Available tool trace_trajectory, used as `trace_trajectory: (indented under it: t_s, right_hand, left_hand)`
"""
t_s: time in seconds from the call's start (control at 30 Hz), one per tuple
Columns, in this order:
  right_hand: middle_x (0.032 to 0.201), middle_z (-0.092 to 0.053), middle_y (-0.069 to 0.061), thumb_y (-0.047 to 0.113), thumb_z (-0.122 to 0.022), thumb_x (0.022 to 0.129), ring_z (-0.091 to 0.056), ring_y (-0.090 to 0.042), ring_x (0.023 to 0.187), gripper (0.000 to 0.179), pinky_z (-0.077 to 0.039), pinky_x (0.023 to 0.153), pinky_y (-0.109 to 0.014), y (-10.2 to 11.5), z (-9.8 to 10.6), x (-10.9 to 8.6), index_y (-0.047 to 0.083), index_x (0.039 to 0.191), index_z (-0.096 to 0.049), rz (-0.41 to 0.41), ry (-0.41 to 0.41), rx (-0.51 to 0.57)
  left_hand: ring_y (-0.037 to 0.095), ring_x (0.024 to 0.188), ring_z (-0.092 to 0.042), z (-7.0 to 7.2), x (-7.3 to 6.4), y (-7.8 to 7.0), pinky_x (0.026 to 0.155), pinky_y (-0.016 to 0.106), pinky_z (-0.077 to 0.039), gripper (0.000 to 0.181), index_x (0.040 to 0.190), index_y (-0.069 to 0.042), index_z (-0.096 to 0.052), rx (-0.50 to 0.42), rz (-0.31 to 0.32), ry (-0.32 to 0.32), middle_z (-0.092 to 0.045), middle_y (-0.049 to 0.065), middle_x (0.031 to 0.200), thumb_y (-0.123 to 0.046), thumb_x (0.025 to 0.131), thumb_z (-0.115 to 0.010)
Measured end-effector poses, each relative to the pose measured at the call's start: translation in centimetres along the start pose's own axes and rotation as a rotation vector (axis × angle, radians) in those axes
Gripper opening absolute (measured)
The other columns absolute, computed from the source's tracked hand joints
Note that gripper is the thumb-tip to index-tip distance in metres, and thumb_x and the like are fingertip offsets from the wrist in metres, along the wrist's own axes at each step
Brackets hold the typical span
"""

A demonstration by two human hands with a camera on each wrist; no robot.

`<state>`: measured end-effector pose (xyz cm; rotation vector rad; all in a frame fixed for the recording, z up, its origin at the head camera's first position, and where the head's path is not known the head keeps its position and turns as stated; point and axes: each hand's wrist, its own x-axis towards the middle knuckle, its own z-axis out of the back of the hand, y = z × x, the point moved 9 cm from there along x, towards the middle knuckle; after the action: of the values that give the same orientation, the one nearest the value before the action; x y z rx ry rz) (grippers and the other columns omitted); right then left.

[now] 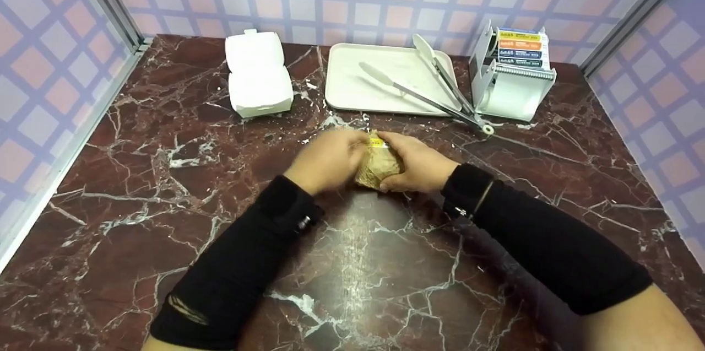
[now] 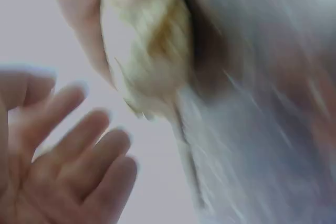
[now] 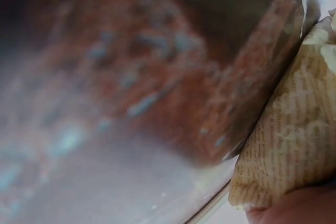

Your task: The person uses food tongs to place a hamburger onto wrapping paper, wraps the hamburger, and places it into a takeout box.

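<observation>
Near the middle of the marble-patterned table is a bundle wrapped in tan printed paper [image 1: 380, 166], with a yellow label [image 1: 377, 142] on its top. My right hand [image 1: 421, 163] grips it from the right, thumb at the near side and fingers at the far side. In the right wrist view the paper wrap [image 3: 291, 129] shows lines of print and folded ends. At the bundle's left is my left hand [image 1: 330, 157], blurred. Its loosely bent, spread fingers [image 2: 107, 161] stand apart from the bundle in the left wrist view. What the paper wraps is hidden.
An open white clamshell box [image 1: 259, 86] stands at the back left. Metal tongs [image 1: 427, 103] with pale tips lie across a cream tray [image 1: 344, 98] at the back. Right of it stands a label dispenser [image 1: 509, 89] with several coloured labels. White scraps lie near the tray.
</observation>
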<state>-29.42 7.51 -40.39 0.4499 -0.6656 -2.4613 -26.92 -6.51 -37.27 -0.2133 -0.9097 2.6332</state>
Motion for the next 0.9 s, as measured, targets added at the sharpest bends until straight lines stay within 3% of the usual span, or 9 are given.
trace_trajectory:
  t_s: [0.1,0.17,0.23,0.3,0.4,0.53,0.67,0.77,0.9]
  right_hand:
    - [0.168,-0.036,-0.017,0.029,-0.092,0.08,-0.044,-0.036,0.147,0.112,-0.033,0.128,-0.054,0.2,-0.1,0.1,0.009,0.167,-0.023,0.012,0.001,-0.014]
    - [0.168,-0.037,-0.017,0.029,-0.092,0.081,-0.044,-0.036,0.147,0.112,-0.033,0.128,-0.053,0.2,-0.1,0.1,0.009,0.167,-0.024,0.015,-0.001,-0.021]
    - [0.167,-0.038,-0.017,0.03,-0.092,0.081,-0.044,-0.036,0.148,0.111,-0.033,0.128,-0.053,0.2,-0.1,0.1,0.009,0.167,-0.024,0.018,-0.002,-0.028]
    - [0.166,-0.039,-0.017,0.03,-0.091,0.081,-0.044,-0.036,0.148,0.111,-0.033,0.128,-0.053,0.3,-0.1,0.1,0.009,0.167,-0.024,0.021,-0.002,-0.031]
    - [0.166,-0.04,-0.016,0.031,-0.091,0.082,-0.044,-0.036,0.148,0.11,-0.032,0.128,-0.053,0.4,-0.1,0.0,0.011,0.167,-0.025,0.018,-0.004,-0.036]
    - [0.169,-0.036,-0.011,0.033,-0.09,0.082,-0.037,-0.037,0.151,0.111,-0.029,0.128,-0.057,0.3,-0.2,-0.2,0.016,0.168,-0.023,-0.004,-0.006,-0.052]
    - [0.173,-0.03,-0.006,0.033,-0.09,0.083,-0.03,-0.039,0.152,0.111,-0.032,0.126,-0.06,0.1,-0.4,-0.4,0.02,0.169,-0.02,-0.021,0.002,-0.045]
    - [0.172,-0.032,-0.006,0.03,-0.089,0.083,-0.035,-0.038,0.146,0.11,-0.04,0.121,-0.059,0.1,-0.4,-0.4,0.02,0.169,-0.02,-0.023,0.004,-0.025]
    - [0.17,-0.035,-0.006,0.028,-0.089,0.083,-0.042,-0.035,0.137,0.109,-0.046,0.115,-0.055,0.2,-0.4,-0.4,0.02,0.168,-0.022,-0.011,0.006,-0.021]
  left_hand:
    - [0.027,0.132,-0.061,1.2,0.7,2.7,0.119,0.047,-0.047,0.041,0.148,-0.014,-0.057,-0.088,0.134,-0.1,-0.059,0.009,0.152,-0.029,0.11,-0.054]
    - [0.029,0.133,-0.06,1.2,1.3,4.0,0.118,0.048,-0.047,0.043,0.15,-0.014,-0.054,-0.122,0.182,-0.1,-0.056,0.01,0.155,-0.03,0.11,-0.053]
    - [0.028,0.122,-0.063,0.7,1.8,4.8,0.109,0.047,-0.052,0.04,0.147,-0.015,-0.057,-0.152,0.205,-0.074,-0.061,0.01,0.148,-0.03,0.11,-0.054]
    - [0.025,0.104,-0.066,0.3,2.3,5.4,0.093,0.041,-0.057,0.033,0.139,-0.014,-0.063,-0.206,0.217,-0.051,-0.069,0.011,0.132,-0.026,0.11,-0.054]
    - [0.017,0.08,-0.063,0.1,2.6,5.9,0.069,0.03,-0.053,0.023,0.125,-0.012,-0.071,-0.255,0.229,-0.052,-0.071,0.006,0.097,-0.021,0.108,-0.058]
    - [0.01,0.067,-0.059,0.0,2.5,6.3,0.056,0.022,-0.047,0.018,0.114,-0.01,-0.075,-0.256,0.261,-0.033,-0.065,0.0,0.078,-0.019,0.106,-0.061]
    - [0.013,0.072,-0.062,-0.2,2.5,6.4,0.062,0.026,-0.051,0.018,0.111,-0.009,-0.075,-0.212,0.277,-0.004,-0.07,0.003,0.088,-0.021,0.105,-0.063]
    - [0.018,0.087,-0.065,-0.2,2.5,6.3,0.082,0.034,-0.056,0.018,0.11,-0.01,-0.076,-0.158,0.269,-0.004,-0.074,0.006,0.105,-0.023,0.104,-0.065]
    - [0.026,0.104,-0.065,-0.5,2.5,6.0,0.102,0.045,-0.053,0.016,0.107,-0.01,-0.077,-0.112,0.266,0.014,-0.074,0.008,0.118,-0.022,0.103,-0.066]
